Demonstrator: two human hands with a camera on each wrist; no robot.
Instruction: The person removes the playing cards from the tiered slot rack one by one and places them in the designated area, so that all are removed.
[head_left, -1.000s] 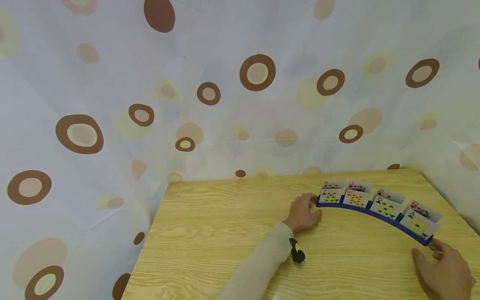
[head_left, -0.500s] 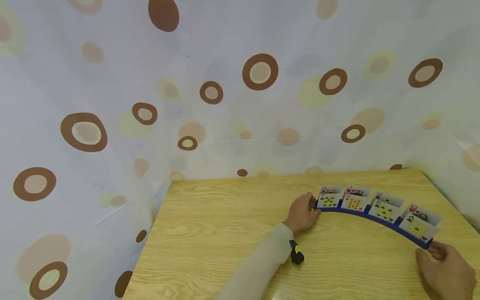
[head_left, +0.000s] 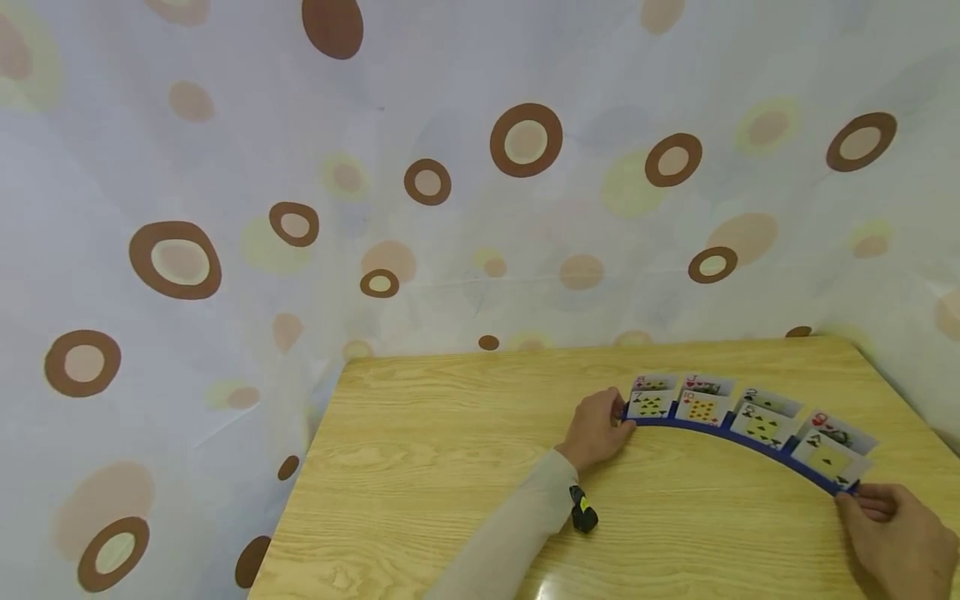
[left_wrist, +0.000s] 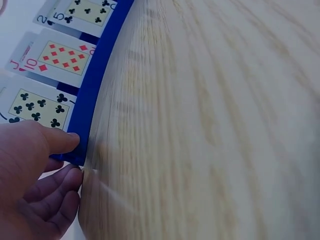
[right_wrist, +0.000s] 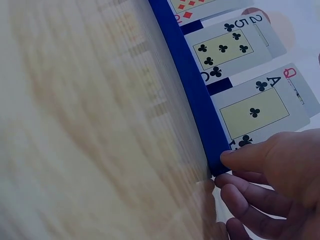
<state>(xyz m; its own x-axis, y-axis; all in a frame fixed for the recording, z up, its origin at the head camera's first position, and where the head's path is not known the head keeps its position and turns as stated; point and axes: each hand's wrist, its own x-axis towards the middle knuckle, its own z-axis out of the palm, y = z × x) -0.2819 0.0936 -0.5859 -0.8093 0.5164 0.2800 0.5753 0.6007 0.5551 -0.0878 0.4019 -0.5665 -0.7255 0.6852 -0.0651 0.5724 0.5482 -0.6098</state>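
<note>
Fingers (left_wrist: 65, 184) of the left hand (head_left: 596, 429) and right hand (head_left: 903, 533) pinched opposite ends of the blue card holder (head_left: 726, 433), between them at lower right.

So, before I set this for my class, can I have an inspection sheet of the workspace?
Surface: wood-grain table
Job's things: curved blue card holder; eight playing cards in it, four in front, four behind
Clutter: nothing seen
Left grip: pinches the holder's left end
Right grip: pinches its right end
Cables: nothing seen
Surroundings: pale spotted backdrop behind the table and to its left
</note>
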